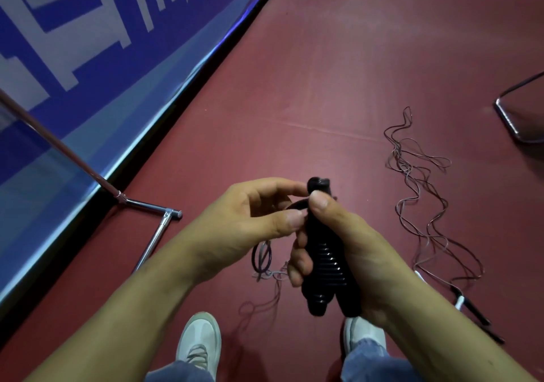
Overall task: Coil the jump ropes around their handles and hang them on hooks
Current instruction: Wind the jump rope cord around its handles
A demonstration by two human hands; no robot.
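Your right hand (368, 249) wraps both black handles (325, 264), held upright above the red floor (323, 72), between your shoes (200, 340); left hand (244, 214) pinches the thin cord (263, 256) at their top; slack trails to the floor. Likely risks: tension drops and turns slide off, or you tread on the tail. Second rope (421, 193) lies tangled toward the floor's right edge; blue banner (88, 58) and metal stand (147, 205) line the left.

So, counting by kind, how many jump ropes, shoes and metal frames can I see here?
Jump ropes: 2 (held rope, floor rope)
White shoes: 2 (left shoe, right shoe)
Metal frames: 2 (left frame, right frame)
Total: 6
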